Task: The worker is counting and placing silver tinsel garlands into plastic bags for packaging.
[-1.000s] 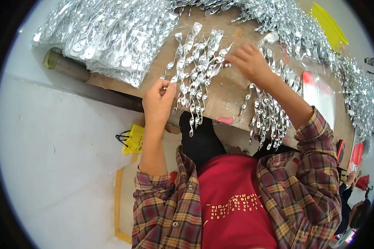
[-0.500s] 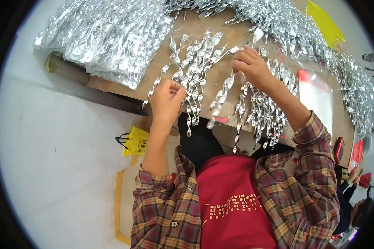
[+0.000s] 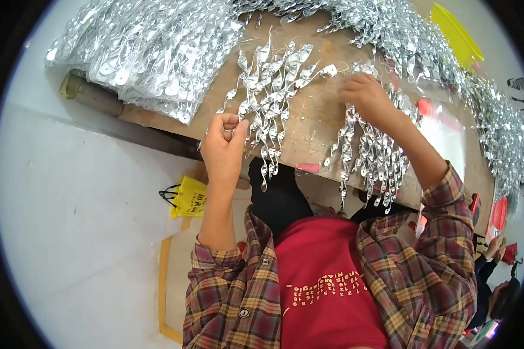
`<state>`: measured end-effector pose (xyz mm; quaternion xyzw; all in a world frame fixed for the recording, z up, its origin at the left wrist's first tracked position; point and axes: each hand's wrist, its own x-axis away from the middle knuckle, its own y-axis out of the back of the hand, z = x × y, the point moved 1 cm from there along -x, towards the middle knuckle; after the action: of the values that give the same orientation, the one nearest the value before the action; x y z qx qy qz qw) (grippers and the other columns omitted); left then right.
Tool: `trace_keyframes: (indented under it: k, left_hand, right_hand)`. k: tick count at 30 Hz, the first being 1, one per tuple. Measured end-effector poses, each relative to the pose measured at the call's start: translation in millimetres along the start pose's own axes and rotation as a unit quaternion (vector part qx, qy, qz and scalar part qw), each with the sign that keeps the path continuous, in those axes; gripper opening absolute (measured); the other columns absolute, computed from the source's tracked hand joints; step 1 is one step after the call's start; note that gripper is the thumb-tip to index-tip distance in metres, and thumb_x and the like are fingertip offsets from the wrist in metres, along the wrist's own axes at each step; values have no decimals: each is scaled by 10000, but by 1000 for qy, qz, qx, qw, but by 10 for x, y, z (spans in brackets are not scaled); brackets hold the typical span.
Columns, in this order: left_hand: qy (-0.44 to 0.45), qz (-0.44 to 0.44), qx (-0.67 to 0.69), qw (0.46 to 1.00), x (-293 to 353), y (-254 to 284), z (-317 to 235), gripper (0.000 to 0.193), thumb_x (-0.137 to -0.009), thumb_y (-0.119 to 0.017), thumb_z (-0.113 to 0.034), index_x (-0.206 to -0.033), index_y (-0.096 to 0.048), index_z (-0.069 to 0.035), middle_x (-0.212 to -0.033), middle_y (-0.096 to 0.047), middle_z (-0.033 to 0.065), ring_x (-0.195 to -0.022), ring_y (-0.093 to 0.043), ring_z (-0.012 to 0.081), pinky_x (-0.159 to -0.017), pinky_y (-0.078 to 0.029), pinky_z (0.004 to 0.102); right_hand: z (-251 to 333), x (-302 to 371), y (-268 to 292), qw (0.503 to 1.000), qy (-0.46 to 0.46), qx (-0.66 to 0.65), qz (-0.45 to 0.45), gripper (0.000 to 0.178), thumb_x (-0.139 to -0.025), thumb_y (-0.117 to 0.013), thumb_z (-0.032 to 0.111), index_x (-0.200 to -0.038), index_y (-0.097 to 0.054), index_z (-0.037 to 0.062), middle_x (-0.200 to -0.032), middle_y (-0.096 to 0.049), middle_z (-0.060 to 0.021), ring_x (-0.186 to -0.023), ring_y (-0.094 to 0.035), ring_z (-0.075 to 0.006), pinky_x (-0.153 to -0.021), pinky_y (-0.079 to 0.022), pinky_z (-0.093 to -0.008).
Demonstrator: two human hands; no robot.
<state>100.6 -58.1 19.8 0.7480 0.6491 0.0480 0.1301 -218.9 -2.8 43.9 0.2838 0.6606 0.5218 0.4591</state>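
My left hand (image 3: 222, 145) is closed, thumb and fingers pinched at the edge of a loose bunch of silver foil spiral strands (image 3: 269, 96), on a strand at the bunch's left side. Some strand ends hang past the front edge of the table. Farther right, my right hand (image 3: 370, 102) hovers by the top of a second bunch of silver spiral strands (image 3: 381, 160), which also droops over the edge. Its fingertips are smeared by motion, so what they hold, if anything, is unclear.
Clear bags of silver spirals (image 3: 151, 58) are heaped at the far left of the brown table (image 3: 311, 125). More silver strands (image 3: 390, 26) line its back and right side. A white sheet (image 3: 442, 136), a yellow basket (image 3: 457, 38) and a red basket (image 3: 498, 215) are at right.
My right hand has moved slightly right; the strand that hung below it in the middle is now over by the right bunch. My left hand has shifted a little, staying by the left bunch.
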Motion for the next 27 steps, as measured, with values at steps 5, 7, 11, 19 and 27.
trace_keyframes:
  k: [5, 7, 11, 19, 27]
  left_hand:
    - [-35, -35, -77, 996, -18, -4, -79, 210, -836, -658, -156, -999, -593, -40, -820, -659, 54, -652, -604, 113, -617, -474, 264]
    - [-71, -36, -133, 988, -86, -44, -49, 269, -842, -649, -196, -1065, -575, -65, -874, -665, 85, -677, -627, 176, -627, -484, 305]
    - [-61, 64, -214, 973, -157, -203, 41, 394, -811, -680, -243, -1140, -548, -73, -820, -627, 94, -676, -610, 258, -637, -472, 390]
    - [10, 96, -35, 995, -190, -181, 108, 513, -753, -727, -53, -1213, -503, -37, -812, -572, 34, -670, -558, 100, -567, -446, 248]
    - [62, 118, 104, 986, -266, 170, -54, 490, -761, -670, 2, -1216, -489, -9, -856, -526, 20, -723, -519, 69, -630, -444, 213]
  right_hand:
    - [370, -714, -357, 991, 28, -106, -78, 275, -720, -571, -12, -958, -656, 99, -949, -644, -52, -966, -575, -251, -879, -442, -393]
    - [464, -860, -465, 989, 93, -39, -112, 327, -718, -587, 3, -1025, -638, 103, -961, -640, -37, -943, -562, -241, -893, -432, -380]
    - [426, -883, -577, 995, 92, -10, -36, 300, -726, -584, 60, -1017, -628, 120, -855, -600, -11, -880, -550, -213, -887, -427, -345]
    - [441, -888, -544, 989, 119, -1, -88, 193, -737, -566, 91, -912, -622, 153, -769, -555, 8, -821, -555, -190, -870, -433, -342]
    - [203, -628, -297, 990, 89, 22, -106, 220, -689, -602, 52, -887, -617, 148, -780, -539, -6, -843, -554, -212, -852, -445, -354]
